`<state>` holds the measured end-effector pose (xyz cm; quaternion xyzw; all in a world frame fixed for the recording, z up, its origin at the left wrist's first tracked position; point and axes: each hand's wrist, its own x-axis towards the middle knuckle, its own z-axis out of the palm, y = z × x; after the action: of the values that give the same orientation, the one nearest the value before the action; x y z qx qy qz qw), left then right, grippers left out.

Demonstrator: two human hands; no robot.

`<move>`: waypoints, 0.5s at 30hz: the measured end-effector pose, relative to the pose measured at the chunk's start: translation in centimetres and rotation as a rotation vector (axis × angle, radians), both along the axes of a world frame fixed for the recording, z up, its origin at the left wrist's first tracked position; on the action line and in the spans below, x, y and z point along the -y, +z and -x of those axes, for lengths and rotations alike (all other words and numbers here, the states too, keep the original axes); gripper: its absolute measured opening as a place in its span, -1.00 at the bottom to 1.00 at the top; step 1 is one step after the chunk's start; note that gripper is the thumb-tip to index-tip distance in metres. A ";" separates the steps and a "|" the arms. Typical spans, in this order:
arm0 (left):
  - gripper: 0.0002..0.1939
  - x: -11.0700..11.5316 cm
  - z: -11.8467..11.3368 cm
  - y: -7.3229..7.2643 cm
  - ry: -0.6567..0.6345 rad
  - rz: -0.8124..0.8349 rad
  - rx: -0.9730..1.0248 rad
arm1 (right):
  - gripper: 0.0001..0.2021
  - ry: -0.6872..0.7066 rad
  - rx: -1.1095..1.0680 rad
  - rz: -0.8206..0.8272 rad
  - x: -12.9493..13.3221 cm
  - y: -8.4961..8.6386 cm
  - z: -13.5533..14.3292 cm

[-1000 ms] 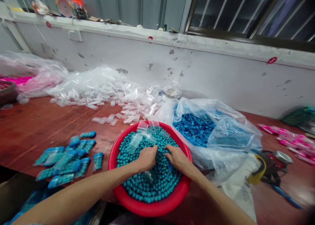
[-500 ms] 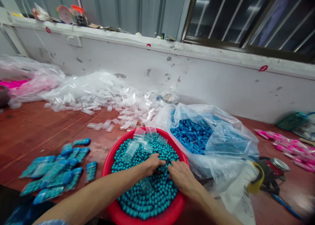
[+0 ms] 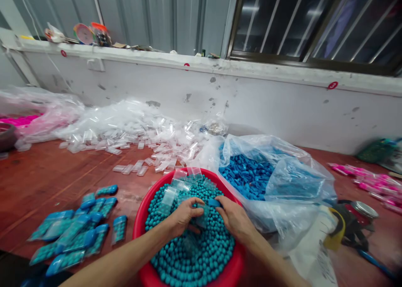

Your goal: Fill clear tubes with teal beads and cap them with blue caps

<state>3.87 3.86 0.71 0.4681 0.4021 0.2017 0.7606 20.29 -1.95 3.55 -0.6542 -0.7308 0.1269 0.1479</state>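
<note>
A red basin (image 3: pixel 140 213) full of round teal beads (image 3: pixel 213 253) sits in front of me. Over the beads, my left hand (image 3: pixel 184 216) pinches a small transparent plastic case (image 3: pixel 204 216); how full it is I cannot make out. Between the thumb and fingers of my right hand (image 3: pixel 235 216) is a blue cap (image 3: pixel 214 203), close to the case's upper end. Several loose transparent cases (image 3: pixel 168 197) rest on the beads toward the back of the basin.
Filled, blue-capped cases (image 3: pixel 73 232) lie left of the basin. Behind it spreads a heap of transparent cases (image 3: pixel 163 142). A plastic bag (image 3: pixel 292 182) of blue caps (image 3: pixel 248 176) touches its right side. Pink-filled packs (image 3: pixel 373 186) and a jar with a metal lid (image 3: pixel 364 209) lie farther right.
Both hands have lifted from down among the beads. The case in my left hand and the blue cap in my right now show plainly. The camera view has shifted slightly.
</note>
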 end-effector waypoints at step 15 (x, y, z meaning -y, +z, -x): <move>-0.82 -0.8 -1.0 -1.2 0.088 -0.164 -0.366 | -0.72 -0.167 -0.002 0.205 -2.0 -2.2 0.3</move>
<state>4.85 4.66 -0.49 0.5393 0.5361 0.1784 0.6245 20.01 0.01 1.32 -0.7243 -0.6569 0.1889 0.0909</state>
